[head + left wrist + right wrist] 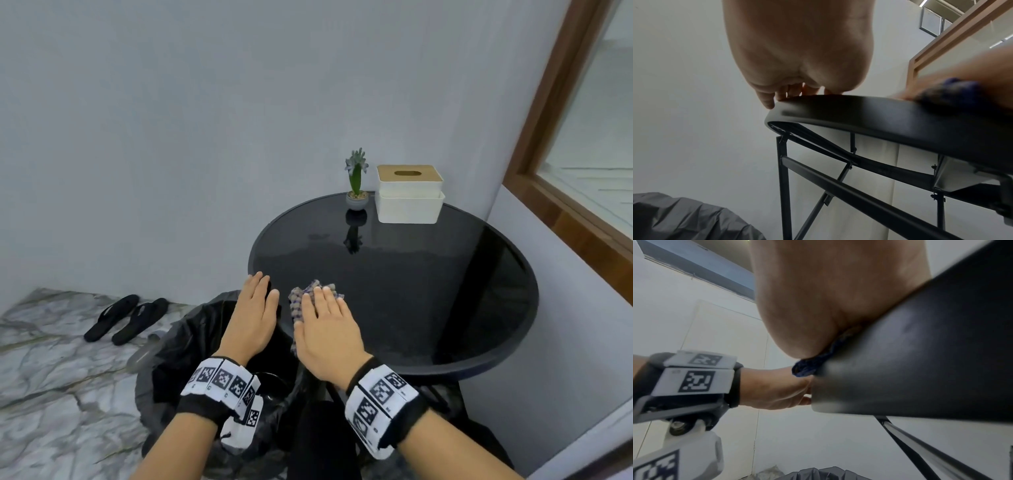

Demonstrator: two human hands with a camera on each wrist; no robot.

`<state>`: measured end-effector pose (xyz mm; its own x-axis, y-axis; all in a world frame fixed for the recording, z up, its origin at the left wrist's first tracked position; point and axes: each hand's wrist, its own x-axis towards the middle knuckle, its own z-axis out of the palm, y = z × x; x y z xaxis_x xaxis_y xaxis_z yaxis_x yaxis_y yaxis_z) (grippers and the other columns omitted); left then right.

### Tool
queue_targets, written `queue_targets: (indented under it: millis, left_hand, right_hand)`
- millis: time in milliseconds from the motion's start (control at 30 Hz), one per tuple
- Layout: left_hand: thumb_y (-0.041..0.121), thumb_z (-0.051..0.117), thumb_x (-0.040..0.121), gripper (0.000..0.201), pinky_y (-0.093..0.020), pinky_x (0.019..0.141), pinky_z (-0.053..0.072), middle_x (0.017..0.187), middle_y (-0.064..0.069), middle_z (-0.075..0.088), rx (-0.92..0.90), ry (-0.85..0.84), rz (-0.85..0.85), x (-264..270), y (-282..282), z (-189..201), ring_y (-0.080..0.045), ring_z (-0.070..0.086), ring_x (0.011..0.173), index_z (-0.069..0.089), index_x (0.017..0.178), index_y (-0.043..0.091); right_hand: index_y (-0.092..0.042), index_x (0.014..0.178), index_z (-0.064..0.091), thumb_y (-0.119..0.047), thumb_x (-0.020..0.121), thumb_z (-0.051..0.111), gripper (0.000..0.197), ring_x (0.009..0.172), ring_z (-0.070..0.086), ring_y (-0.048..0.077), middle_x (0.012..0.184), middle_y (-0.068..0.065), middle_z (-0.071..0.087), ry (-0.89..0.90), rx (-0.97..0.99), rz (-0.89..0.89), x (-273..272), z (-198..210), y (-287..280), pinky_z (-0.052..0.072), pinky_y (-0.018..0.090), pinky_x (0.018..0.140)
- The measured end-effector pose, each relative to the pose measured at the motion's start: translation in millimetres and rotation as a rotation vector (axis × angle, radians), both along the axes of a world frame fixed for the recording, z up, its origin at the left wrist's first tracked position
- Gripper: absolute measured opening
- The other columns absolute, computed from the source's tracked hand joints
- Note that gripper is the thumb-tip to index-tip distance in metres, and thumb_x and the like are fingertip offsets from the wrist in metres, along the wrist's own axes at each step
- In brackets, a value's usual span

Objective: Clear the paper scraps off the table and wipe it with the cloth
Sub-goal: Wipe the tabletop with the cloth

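Right now the right hand [325, 329] lies flat with straight fingers [322, 296] pressing the checked cloth [303, 294] onto the near left edge of the round black bench [445, 274]; nothing is gripped, only pinned under the palm. Beside it the left hand [251, 315] rests relaxed and empty, its fingertips touching the rim of the bench just above the black-lined bin [191, 342]. No paper scraps show on the glass, so the clearing looks done and the wiping under way. Because the cloth sits so near the rim, part of it already hanging over the edge, a stroke toward the body could drag it off and into the bin; a flat palm gives little hold if the fabric bunches or slips on the slick top. Farther back stand a small potted plant [356, 181] and a white tissue box [409, 195]; a long sweep that way might knock the light pot over; the far half may likewise be left unwiped.
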<state>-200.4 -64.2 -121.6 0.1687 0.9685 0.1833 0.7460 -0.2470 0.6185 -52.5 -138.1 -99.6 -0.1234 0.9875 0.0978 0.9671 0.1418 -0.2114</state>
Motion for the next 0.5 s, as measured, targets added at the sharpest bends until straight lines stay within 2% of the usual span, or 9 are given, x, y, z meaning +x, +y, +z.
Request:
queue_targets:
  millis: [100,167,267,400,500]
  left_hand:
    - [0.029,0.03,0.105,0.05,-0.022,0.117,0.005,0.161,-0.006,0.022,-0.007,-0.018,-0.005,-3,2,1,-0.015,0.012,0.15,0.031,0.151,0.007]
    - [0.028,0.03,0.106,0.05,-0.019,0.115,0.004,0.161,-0.006,0.023,-0.001,-0.021,-0.02,-4,3,-1,-0.015,0.013,0.15,0.031,0.151,0.007]
    - [0.03,0.028,0.106,0.051,-0.019,0.115,0.003,0.162,-0.005,0.019,-0.008,-0.026,-0.023,-5,3,-4,-0.014,0.009,0.15,0.028,0.152,0.008]
    - [0.035,0.028,0.105,0.056,-0.021,0.117,0.001,0.164,-0.001,0.012,-0.018,0.013,-0.016,-3,2,-6,-0.011,0.004,0.15,0.021,0.154,0.01]
    - [0.042,0.031,0.103,0.062,-0.025,0.118,0.002,0.165,0.001,0.007,-0.013,0.05,-0.015,-1,-1,-7,-0.01,0.0,0.151,0.017,0.156,0.013]
  right_hand:
    - [-0.008,0.153,0.011,-0.04,0.097,0.012,0.065,0.15,0.002,0.026,0.162,0.015,0.007,-0.003,-0.058,0.019,-15,3,20,0.001,0.043,0.122]
    - [-0.009,0.153,0.012,-0.038,0.1,0.019,0.062,0.15,0.002,0.026,0.162,0.015,0.007,0.0,-0.059,0.016,-21,3,28,0.0,0.043,0.122]
    - [-0.009,0.153,0.014,-0.039,0.099,0.018,0.061,0.15,0.003,0.025,0.162,0.014,0.009,-0.005,-0.035,0.024,-22,1,31,0.001,0.043,0.122]
    - [-0.01,0.153,0.017,-0.045,0.088,-0.002,0.076,0.15,0.008,0.024,0.161,0.012,0.015,-0.023,0.002,0.061,-7,-2,13,0.004,0.04,0.122]
    - [-0.008,0.149,0.031,-0.043,0.094,0.012,0.068,0.147,0.024,0.027,0.156,0.014,0.03,-0.013,0.079,0.041,12,-8,-9,0.017,0.044,0.12]
